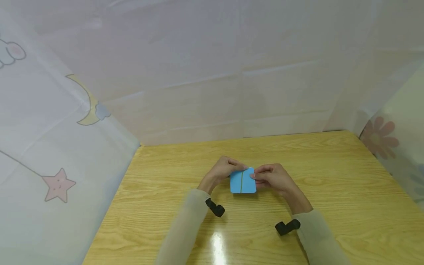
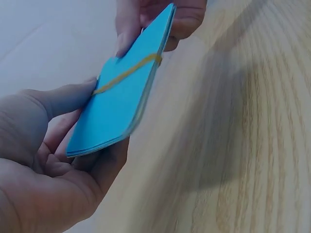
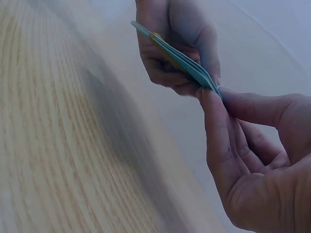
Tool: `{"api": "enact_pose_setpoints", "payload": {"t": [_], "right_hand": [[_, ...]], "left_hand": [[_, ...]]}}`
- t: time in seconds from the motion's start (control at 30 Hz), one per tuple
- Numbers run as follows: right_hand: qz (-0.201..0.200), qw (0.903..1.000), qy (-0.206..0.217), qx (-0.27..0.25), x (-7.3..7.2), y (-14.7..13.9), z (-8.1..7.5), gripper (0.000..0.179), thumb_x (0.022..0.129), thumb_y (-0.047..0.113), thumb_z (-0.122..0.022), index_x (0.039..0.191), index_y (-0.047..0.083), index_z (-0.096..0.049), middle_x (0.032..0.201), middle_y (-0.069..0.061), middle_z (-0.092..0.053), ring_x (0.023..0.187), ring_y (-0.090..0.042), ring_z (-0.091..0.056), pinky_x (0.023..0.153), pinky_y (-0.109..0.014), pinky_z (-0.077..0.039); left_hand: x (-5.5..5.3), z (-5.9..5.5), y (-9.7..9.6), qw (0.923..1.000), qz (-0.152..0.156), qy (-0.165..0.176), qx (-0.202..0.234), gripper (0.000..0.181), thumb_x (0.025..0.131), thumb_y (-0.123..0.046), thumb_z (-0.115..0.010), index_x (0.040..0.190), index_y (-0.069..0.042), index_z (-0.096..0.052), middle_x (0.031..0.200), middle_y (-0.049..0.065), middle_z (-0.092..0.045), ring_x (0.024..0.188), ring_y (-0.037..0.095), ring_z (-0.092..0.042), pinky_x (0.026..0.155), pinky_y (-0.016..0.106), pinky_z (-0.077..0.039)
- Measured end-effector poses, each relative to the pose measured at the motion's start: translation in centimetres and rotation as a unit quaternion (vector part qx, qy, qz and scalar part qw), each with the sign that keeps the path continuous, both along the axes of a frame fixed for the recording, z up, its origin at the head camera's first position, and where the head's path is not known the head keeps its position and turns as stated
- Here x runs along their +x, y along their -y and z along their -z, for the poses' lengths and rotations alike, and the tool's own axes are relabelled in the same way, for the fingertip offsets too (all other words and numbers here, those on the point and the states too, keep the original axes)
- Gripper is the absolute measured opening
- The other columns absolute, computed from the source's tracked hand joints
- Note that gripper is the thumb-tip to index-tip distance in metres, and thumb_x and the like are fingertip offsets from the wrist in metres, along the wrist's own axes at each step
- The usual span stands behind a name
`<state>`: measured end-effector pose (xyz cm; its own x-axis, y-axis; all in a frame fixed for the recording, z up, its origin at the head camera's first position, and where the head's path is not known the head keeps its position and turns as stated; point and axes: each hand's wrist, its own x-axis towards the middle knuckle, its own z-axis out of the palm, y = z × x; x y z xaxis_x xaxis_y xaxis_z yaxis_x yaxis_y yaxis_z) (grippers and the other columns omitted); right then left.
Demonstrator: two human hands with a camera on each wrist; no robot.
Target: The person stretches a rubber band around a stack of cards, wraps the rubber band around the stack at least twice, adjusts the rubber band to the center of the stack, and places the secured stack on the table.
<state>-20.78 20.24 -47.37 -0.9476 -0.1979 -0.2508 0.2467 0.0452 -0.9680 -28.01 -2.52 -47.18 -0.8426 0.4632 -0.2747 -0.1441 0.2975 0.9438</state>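
Observation:
A thin stack of blue cards with rounded corners is held above the table, a tan rubber band running round its middle. My left hand grips the stack from the left, thumb on the blue face and fingers behind it, as the left wrist view shows. On the other side my right hand pinches the stack's edge between thumb and fingers. Seen edge-on in the right wrist view, the cards are slightly spread at the end near the right hand.
Below the hands lies a wood-grain table, with a glare spot near its front. Pale printed cloth hangs behind and at both sides. Small black devices are strapped at both wrists.

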Motion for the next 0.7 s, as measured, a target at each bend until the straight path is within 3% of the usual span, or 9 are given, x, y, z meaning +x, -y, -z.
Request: {"api": "enact_pose_setpoints", "payload": {"t": [0.2,0.4,0.53,0.7], "right_hand": [[0.007,0.9998,-0.012,0.013,0.1,-0.2,-0.2,0.036,0.098,0.012,-0.075,0.123,-0.012,-0.066,0.096,-0.001,-0.073,0.083,-0.011,-0.075,0.079,-0.028,-0.066],[0.010,0.9998,-0.014,0.009,0.0,-0.6,0.1,0.037,0.099,0.013,-0.074,0.124,-0.013,-0.065,0.096,0.001,-0.074,0.083,-0.009,-0.075,0.077,-0.025,-0.065],[0.010,0.9998,-0.012,0.007,-0.1,-0.5,0.0,0.038,0.099,0.015,-0.075,0.124,-0.012,-0.065,0.095,0.002,-0.074,0.083,-0.009,-0.076,0.077,-0.026,-0.065],[0.027,0.9996,-0.003,-0.012,-0.1,-0.5,-0.2,0.033,0.099,0.013,-0.075,0.121,-0.010,-0.066,0.094,0.001,-0.074,0.082,-0.011,-0.076,0.078,-0.028,-0.066]], "left_hand": [[0.1,0.4,-0.4,0.9998,-0.001,0.003,0.019,0.024,0.095,-0.030,-0.080,0.105,-0.009,-0.085,0.108,0.005,-0.078,0.080,0.012,-0.067,0.068,0.024,-0.059],[0.1,0.9,0.1,0.9987,-0.008,0.023,0.046,0.029,0.098,-0.031,-0.077,0.114,-0.007,-0.082,0.121,0.008,-0.077,0.095,0.014,-0.072,0.083,0.030,-0.063],[0.4,1.2,0.5,0.9966,-0.034,0.040,0.063,0.032,0.100,-0.033,-0.074,0.120,-0.008,-0.080,0.131,0.007,-0.073,0.104,0.016,-0.073,0.091,0.034,-0.063],[1.4,1.3,0.7,0.9859,-0.087,0.081,0.118,0.036,0.102,-0.029,-0.071,0.129,-0.005,-0.074,0.124,0.012,-0.075,0.100,0.018,-0.075,0.090,0.036,-0.065]]}}
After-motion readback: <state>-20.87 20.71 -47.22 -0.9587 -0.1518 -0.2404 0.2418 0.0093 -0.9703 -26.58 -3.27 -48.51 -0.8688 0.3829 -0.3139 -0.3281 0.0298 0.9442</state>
